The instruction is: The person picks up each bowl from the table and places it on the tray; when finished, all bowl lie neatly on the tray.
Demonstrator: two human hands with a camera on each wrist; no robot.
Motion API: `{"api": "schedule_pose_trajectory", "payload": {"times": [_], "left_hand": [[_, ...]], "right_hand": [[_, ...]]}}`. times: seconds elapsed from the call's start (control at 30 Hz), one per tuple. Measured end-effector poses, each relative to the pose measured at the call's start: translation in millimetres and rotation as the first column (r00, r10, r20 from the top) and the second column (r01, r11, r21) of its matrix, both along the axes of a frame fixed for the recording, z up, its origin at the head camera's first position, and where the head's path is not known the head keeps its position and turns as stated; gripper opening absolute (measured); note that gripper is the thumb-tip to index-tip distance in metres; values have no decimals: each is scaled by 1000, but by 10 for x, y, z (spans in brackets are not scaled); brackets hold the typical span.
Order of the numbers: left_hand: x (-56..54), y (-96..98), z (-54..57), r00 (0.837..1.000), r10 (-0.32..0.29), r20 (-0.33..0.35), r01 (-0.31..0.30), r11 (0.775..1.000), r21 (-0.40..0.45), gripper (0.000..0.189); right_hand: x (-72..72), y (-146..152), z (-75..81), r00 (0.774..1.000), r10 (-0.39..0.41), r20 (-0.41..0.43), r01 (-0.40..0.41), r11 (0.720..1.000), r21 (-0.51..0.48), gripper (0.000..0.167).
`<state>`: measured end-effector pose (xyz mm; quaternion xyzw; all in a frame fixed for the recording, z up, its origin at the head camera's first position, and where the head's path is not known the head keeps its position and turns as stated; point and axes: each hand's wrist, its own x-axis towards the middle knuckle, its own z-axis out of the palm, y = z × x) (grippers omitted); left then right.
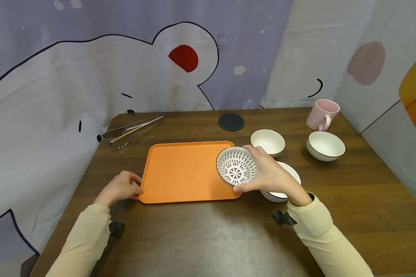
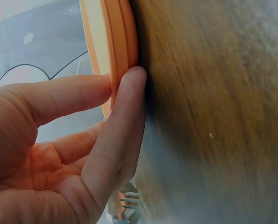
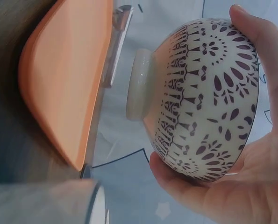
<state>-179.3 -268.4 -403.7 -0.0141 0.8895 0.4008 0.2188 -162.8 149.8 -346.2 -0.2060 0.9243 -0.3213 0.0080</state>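
My left hand (image 1: 120,188) pinches the left rim of an orange tray (image 1: 180,173). In the left wrist view the thumb presses the tray's edge (image 2: 122,37) from one side and a finger from the other. My right hand (image 1: 268,173) holds a patterned bowl (image 1: 236,166) by its sides, above the tray's right end. The bowl's inside has a dark leaf-like pattern; in the right wrist view its outside (image 3: 199,98) shows dark petal motifs and a pale foot. A white bowl (image 1: 287,175) with a dark rim stands partly hidden behind the right hand.
Two more white bowls stand at the right, one behind the tray (image 1: 267,141) and one farther right (image 1: 326,146). A pink mug (image 1: 322,114) is near the back right corner. A dark round coaster (image 1: 231,121) lies at the back; metal tongs and a fork-like utensil (image 1: 131,130) lie back left.
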Motion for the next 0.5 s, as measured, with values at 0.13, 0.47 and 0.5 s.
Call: {"api": "schedule_pose_trajectory", "payload": {"times": [0.13, 0.47, 0.5], "left_hand": [[3, -4, 12, 1000, 9, -3, -9, 1000, -14, 38], [21, -7, 12, 1000, 7, -16, -7, 1000, -1, 38], [23, -6, 10, 1000, 9, -15, -9, 1000, -3, 38]], "right_hand": [[-19, -96, 22, 1000, 7, -8, -7, 1000, -3, 104], [-89, -303, 34, 1000, -2, -28, 2, 1000, -1, 108], [-98, -319, 29, 1000, -2, -29, 2, 1000, 0, 108]]}}
